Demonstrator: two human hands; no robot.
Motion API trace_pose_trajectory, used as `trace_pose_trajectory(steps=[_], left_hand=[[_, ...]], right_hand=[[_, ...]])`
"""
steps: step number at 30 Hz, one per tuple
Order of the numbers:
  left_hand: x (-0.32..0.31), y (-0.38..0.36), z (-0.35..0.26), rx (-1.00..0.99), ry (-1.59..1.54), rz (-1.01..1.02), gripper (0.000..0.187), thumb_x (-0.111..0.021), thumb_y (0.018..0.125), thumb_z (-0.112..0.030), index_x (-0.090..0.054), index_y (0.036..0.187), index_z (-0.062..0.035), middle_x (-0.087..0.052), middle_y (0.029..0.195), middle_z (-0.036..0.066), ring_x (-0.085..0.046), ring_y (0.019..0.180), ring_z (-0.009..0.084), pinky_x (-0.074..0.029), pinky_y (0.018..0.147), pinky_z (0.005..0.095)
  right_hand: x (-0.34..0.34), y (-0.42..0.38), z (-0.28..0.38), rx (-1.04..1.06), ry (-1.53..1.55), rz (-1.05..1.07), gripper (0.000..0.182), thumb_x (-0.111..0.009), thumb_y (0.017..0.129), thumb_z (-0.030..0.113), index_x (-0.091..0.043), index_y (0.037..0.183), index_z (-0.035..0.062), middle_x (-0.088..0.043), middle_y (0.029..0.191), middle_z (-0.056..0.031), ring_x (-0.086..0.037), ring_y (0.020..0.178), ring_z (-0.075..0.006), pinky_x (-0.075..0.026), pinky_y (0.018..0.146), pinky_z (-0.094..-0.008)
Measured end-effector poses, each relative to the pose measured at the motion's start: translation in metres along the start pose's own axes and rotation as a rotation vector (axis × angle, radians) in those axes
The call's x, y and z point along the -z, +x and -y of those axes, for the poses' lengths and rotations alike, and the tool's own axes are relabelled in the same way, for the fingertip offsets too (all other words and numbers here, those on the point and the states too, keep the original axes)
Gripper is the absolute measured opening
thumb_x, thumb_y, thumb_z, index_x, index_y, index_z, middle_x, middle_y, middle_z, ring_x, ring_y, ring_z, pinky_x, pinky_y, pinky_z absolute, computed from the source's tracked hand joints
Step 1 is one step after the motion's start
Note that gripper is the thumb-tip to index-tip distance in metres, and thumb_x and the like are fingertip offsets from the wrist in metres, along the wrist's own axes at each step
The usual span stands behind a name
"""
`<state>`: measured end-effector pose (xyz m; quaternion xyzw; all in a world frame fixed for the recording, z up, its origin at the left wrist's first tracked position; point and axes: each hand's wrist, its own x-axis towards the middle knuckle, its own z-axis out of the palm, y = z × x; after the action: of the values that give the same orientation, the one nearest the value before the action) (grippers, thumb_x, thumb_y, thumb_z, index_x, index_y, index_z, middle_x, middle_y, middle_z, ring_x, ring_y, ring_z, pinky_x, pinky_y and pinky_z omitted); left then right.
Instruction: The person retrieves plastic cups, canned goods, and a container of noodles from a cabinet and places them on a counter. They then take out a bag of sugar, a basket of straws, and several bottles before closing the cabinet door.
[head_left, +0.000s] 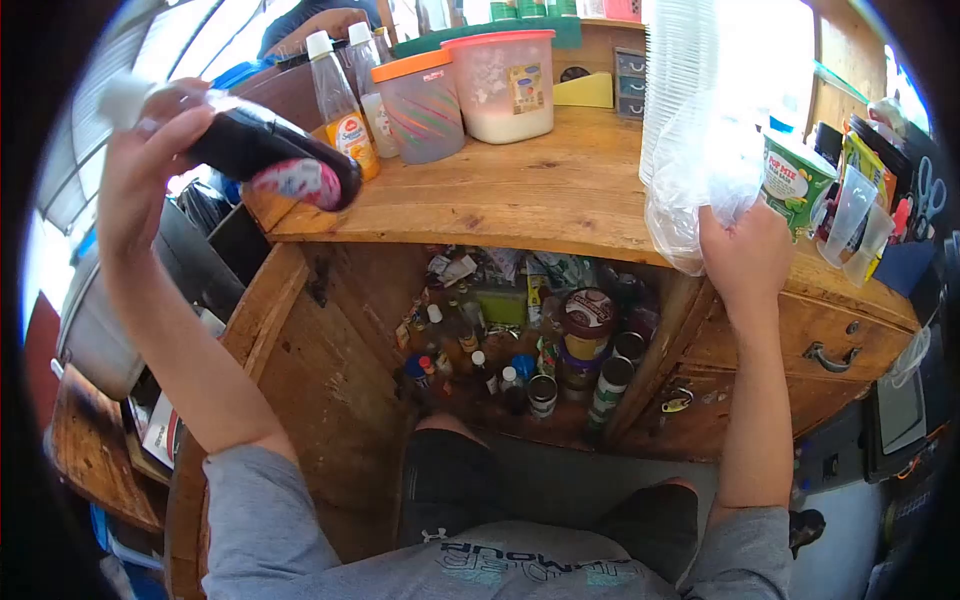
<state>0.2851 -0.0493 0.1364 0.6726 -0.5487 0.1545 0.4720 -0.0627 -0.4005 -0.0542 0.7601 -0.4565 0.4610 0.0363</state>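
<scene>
My left hand (160, 140) is raised at the upper left, its fingers wrapped round the neck end of a dark bottle (270, 155) with a pink label. The bottle is tilted, its white cap end up at the left and its base toward the counter. My right hand (745, 250) is closed on a clear plastic bag (680, 215) at the counter's front edge. Just behind the bag rises a tall stack of clear plastic cups or lids (680, 80). Farther left stand a tub with an orange lid (415, 110) and a tub with a pink lid (505, 90).
Below the wooden counter (560, 190), an open cabinet holds bottles, cans and a brown-lidded jar (588, 315). Its door (310, 400) stands open at the left. A green-white tub (795, 180) and blue scissors (930, 190) are at the right. Two white-capped bottles (345, 110) stand left.
</scene>
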Motion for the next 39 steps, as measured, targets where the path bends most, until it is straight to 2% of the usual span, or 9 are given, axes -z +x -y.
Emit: trace_pose_trajectory(steps=[7, 9, 11, 23, 26, 28, 32, 34, 39], left_hand=[[-0.021, 0.109, 0.1, 0.36, 0.314, 0.177, 0.03, -0.076, 0.085, -0.034, -0.077, 0.101, -0.0096, -0.067, 0.083, -0.001, -0.061, 0.074, 0.0091, -0.047, 0.061, 0.0228], [-0.017, 0.137, 0.154, 0.226, 0.241, 0.285, 0.035, -0.079, 0.082, -0.036, -0.077, 0.106, -0.0097, -0.074, 0.097, 0.003, -0.068, 0.087, 0.0172, -0.053, 0.075, 0.0299], [-0.035, 0.149, 0.159, 0.648, 0.373, 0.123, 0.041, -0.082, 0.08, -0.037, -0.077, 0.11, -0.0108, -0.074, 0.112, 0.008, -0.069, 0.106, 0.0244, -0.053, 0.089, 0.042], [-0.052, 0.159, 0.254, 0.513, 0.165, -0.02, 0.042, -0.084, 0.081, -0.036, -0.078, 0.106, -0.0029, -0.071, 0.112, 0.01, -0.066, 0.105, 0.0274, -0.054, 0.084, 0.0555], [-0.042, 0.152, 0.267, 0.327, 0.496, -0.066, 0.051, -0.081, 0.082, -0.04, -0.075, 0.111, 0.001, -0.074, 0.111, 0.013, -0.069, 0.107, 0.022, -0.052, 0.096, 0.0409], [-0.06, 0.095, 0.231, 0.122, 0.842, -0.332, 0.055, -0.08, 0.083, -0.043, -0.073, 0.115, 0.0018, -0.073, 0.116, 0.015, -0.069, 0.109, 0.0211, -0.05, 0.098, 0.0322], [-0.176, -0.081, 0.143, -0.053, 0.277, -0.786, 0.029, -0.074, 0.092, -0.014, -0.069, 0.112, 0.0057, -0.075, 0.106, 0.014, -0.071, 0.093, 0.0172, -0.055, 0.086, 0.0317], [-0.253, -0.159, 0.194, -0.205, -0.072, -0.86, 0.009, -0.067, 0.094, -0.002, -0.068, 0.098, 0.006, -0.073, 0.092, 0.014, -0.07, 0.083, 0.0187, -0.056, 0.079, 0.0294], [-0.449, -0.276, 0.403, 1.002, -0.253, -0.133, 0.035, -0.075, 0.088, -0.012, -0.068, 0.119, 0.004, -0.073, 0.099, 0.01, -0.068, 0.08, 0.0174, -0.055, 0.074, 0.0359]], right_hand=[[0.006, -0.002, 0.005, 0.026, -0.022, -0.018, 0.046, -0.069, 0.083, 0.042, -0.07, 0.103, -0.0003, -0.071, 0.086, -0.0247, -0.07, 0.084, -0.0442, -0.055, 0.075, -0.0534], [0.005, -0.001, 0.005, 0.012, -0.039, -0.003, 0.045, -0.069, 0.083, 0.041, -0.07, 0.104, 0.0009, -0.071, 0.086, -0.0245, -0.07, 0.084, -0.0446, -0.055, 0.075, -0.0528], [0.002, 0.0, 0.001, 0.013, -0.035, -0.002, 0.045, -0.069, 0.083, 0.041, -0.07, 0.104, 0.0007, -0.071, 0.086, -0.0245, -0.069, 0.084, -0.0447, -0.055, 0.076, -0.0528], [-0.014, 0.003, -0.01, 0.061, -0.029, -0.091, 0.043, -0.069, 0.083, 0.038, -0.07, 0.089, -0.0048, -0.069, 0.077, -0.0256, -0.068, 0.077, -0.0456, -0.054, 0.073, -0.0532], [-0.016, 0.004, -0.012, 0.06, -0.078, -0.107, 0.043, -0.068, 0.084, 0.037, -0.07, 0.083, -0.0059, -0.068, 0.076, -0.0272, -0.068, 0.076, -0.0458, -0.053, 0.072, -0.0519], [-0.015, 0.001, -0.008, 0.066, -0.027, -0.152, 0.042, -0.066, 0.084, 0.034, -0.069, 0.083, -0.0075, -0.067, 0.078, -0.029, -0.068, 0.076, -0.0462, -0.052, 0.07, -0.0505], [-0.014, -0.001, -0.005, 0.057, 0.01, -0.135, 0.036, -0.066, 0.084, 0.027, -0.068, 0.083, -0.0093, -0.067, 0.075, -0.0286, -0.067, 0.072, -0.045, -0.05, 0.068, -0.0474], [-0.021, 0.001, -0.008, 0.118, 0.077, -0.195, 0.034, -0.065, 0.084, 0.024, -0.067, 0.081, -0.0096, -0.067, 0.073, -0.0271, -0.068, 0.07, -0.0419, -0.05, 0.067, -0.0458], [-0.021, 0.0, -0.014, 0.13, 0.117, -0.148, 0.026, -0.063, 0.085, 0.015, -0.064, 0.081, -0.0104, -0.066, 0.071, -0.0226, -0.067, 0.066, -0.0301, -0.048, 0.066, -0.0412]])
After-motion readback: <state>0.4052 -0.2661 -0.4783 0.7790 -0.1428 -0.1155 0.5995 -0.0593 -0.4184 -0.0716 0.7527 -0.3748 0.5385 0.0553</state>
